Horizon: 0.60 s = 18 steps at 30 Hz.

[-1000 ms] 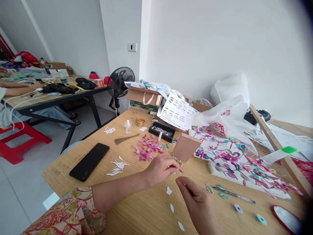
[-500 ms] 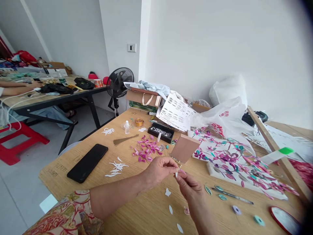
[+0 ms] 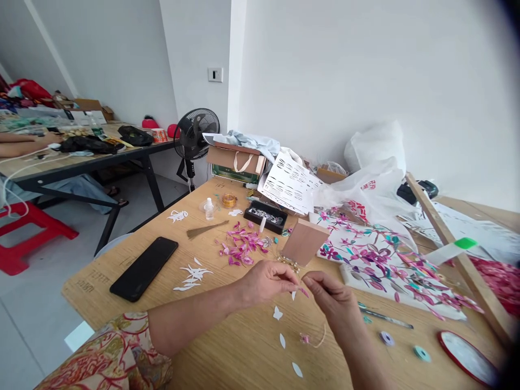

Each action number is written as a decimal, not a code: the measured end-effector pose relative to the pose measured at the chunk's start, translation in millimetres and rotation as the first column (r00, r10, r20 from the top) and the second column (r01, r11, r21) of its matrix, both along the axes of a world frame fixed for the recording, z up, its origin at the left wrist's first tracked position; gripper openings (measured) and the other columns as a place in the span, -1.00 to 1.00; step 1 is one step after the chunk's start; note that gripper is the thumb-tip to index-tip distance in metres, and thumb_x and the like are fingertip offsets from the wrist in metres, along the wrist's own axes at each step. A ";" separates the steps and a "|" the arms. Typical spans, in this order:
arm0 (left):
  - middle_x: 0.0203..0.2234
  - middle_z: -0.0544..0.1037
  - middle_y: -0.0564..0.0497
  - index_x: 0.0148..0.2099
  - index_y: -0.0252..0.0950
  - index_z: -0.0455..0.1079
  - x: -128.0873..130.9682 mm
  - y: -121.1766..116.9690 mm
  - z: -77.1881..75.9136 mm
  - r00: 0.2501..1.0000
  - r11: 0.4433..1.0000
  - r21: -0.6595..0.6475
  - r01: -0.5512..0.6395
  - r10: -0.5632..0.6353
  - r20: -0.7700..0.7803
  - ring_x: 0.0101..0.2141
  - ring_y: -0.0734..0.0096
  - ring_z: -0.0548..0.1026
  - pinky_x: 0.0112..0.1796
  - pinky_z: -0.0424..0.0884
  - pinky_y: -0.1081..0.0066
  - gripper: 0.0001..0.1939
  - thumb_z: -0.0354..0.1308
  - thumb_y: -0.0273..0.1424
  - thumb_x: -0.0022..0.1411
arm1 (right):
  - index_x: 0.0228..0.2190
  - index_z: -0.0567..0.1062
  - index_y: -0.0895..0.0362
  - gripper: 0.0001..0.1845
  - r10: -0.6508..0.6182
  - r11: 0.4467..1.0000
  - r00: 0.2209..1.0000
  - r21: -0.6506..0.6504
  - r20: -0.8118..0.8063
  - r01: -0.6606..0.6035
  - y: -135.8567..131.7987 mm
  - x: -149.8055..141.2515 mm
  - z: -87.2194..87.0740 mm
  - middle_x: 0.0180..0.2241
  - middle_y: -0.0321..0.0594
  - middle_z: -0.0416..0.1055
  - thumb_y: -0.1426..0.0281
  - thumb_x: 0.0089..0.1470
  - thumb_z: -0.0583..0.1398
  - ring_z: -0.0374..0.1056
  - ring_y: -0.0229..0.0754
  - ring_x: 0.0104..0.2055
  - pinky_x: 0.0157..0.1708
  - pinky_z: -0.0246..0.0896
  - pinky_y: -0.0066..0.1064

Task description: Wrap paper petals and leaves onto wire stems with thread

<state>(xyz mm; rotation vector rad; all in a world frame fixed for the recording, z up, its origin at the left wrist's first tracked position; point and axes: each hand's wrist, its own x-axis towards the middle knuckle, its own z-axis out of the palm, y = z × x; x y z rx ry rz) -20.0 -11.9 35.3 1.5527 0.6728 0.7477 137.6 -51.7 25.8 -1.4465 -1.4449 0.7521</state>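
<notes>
My left hand (image 3: pixel 266 283) is closed in a pinch on a small pink petal (image 3: pixel 304 293), whose tip shows past the fingertips. Close beside it, my right hand (image 3: pixel 328 292) has thumb and forefinger pressed together; whatever is between them is too fine to make out. Below the right hand a small pink flower piece (image 3: pixel 304 338) shows near a pale thread (image 3: pixel 322 338). White paper leaf shapes (image 3: pixel 282 340) lie in a line under the hands. Beyond the left hand spreads a pile of pink petals (image 3: pixel 242 244), next to a wooden block (image 3: pixel 305 244).
A black phone (image 3: pixel 144 268) and white paper cutouts (image 3: pixel 190 276) lie left. At the back are a small bottle (image 3: pixel 209 210) and a black tray (image 3: pixel 266 216). To the right are a flower-covered white board (image 3: pixel 377 254), tweezers (image 3: pixel 390 318) and thread spools (image 3: pixel 421 353). Another person's arm (image 3: pixel 24 145) rests at the far table.
My hands came together over the petal, then my right hand drew slightly away to the right. The small flower piece and pale thread have come into view below it.
</notes>
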 end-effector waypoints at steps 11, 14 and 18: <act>-0.50 0.50 0.03 -0.42 -0.32 0.40 -3.6 8.5 -4.8 0.941 0.753 0.652 -0.086 0.277 -0.196 -0.39 0.47 0.38 -0.13 0.17 0.36 -0.87 0.03 -0.48 0.12 | -0.58 0.41 0.14 -0.68 -0.012 0.999 0.976 -0.031 0.219 0.019 -27.8 -36.1 -9.3 -0.72 -0.40 0.07 0.19 -0.02 0.05 0.01 -0.35 -0.65 -0.65 -0.06 -0.56; -0.47 0.50 0.02 -0.38 -0.31 0.40 -3.7 7.7 -6.8 0.947 0.716 0.696 0.045 0.192 -0.259 -0.38 0.46 0.39 -0.07 0.12 0.31 -0.85 0.02 -0.45 0.14 | -0.57 0.41 0.12 -0.71 -0.029 0.999 0.941 0.035 0.336 0.018 -26.1 -25.5 9.0 -0.72 -0.39 0.12 0.20 -0.03 0.05 0.03 -0.35 -0.65 -0.64 -0.04 -0.56; -0.47 0.50 0.03 -0.38 -0.32 0.43 -2.2 4.0 -6.4 0.986 0.923 0.377 0.079 -0.017 -0.167 -0.39 0.48 0.40 -0.22 0.24 0.45 -0.88 0.08 -0.43 0.09 | -0.59 0.41 0.12 -0.72 -0.007 1.000 0.975 0.020 0.221 0.002 -11.3 -4.6 15.4 -0.64 -0.32 0.26 0.19 -0.07 0.10 0.13 -0.29 -0.57 -0.59 0.04 -0.53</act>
